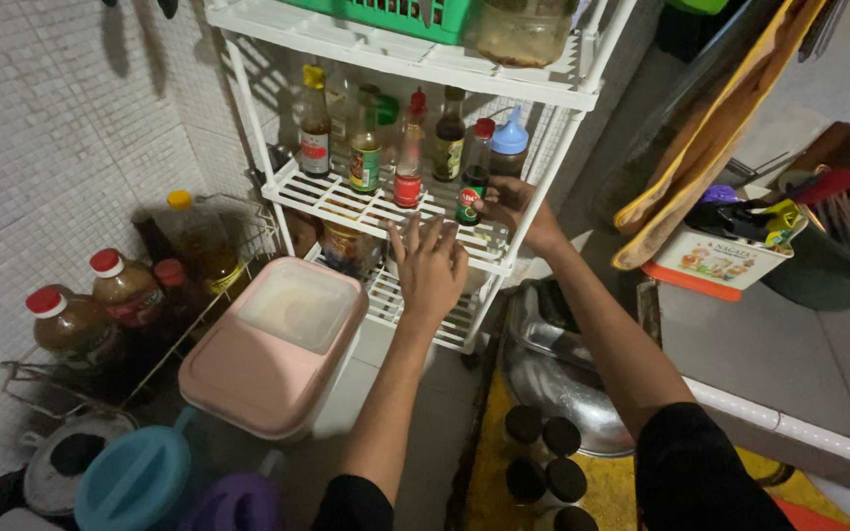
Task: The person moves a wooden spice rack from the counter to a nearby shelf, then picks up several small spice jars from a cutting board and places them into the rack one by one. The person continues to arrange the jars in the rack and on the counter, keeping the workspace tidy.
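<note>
My right hand [510,207] grips a small dark bottle with a red cap and green label [471,192] standing on the middle shelf of a white plastic rack [371,208]. My left hand [429,265] is spread open, fingers apart, with its fingertips at the front edge of that shelf and nothing in it. Several sauce bottles stand in a row on the same shelf, among them a red-capped one [407,167] and a blue-capped squeeze bottle [509,146].
A pink lidded container [273,349] sits on the floor left of the rack. Large brown bottles [100,310] fill a wire rack by the tiled wall. A metal bowl [563,383] and dark-lidded jars [543,457] lie below my right arm. A counter with utensil holders [740,241] stands right.
</note>
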